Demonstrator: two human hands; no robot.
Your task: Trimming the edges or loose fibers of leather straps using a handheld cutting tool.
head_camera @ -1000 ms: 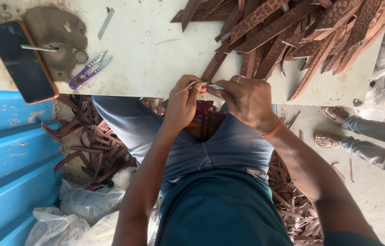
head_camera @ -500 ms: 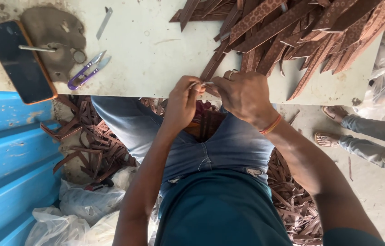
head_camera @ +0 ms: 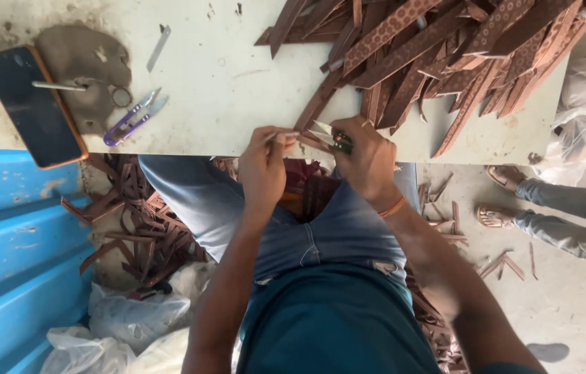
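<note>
At frame centre, the right hand [head_camera: 369, 163] is clamped on small green-handled snips [head_camera: 334, 140], blades open at a brown strip [head_camera: 310, 140] — pinched tight by the left hand [head_camera: 263, 166] at the table [head_camera: 237, 90] edge. Upper right lies a strip pile [head_camera: 438, 48]; upper left, purple snips [head_camera: 132, 118] and a phone [head_camera: 33, 107].

Thin brown strip [head_camera: 307, 140], table-edge, pinched.

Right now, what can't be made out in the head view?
- Snips' handle: buried in the right hand; only the blades show.
- Strip end held by the left hand: fingers cover it.
- Strip pile: cut off by the top edge.
- Bystander's feet: body beyond the right edge.
</note>
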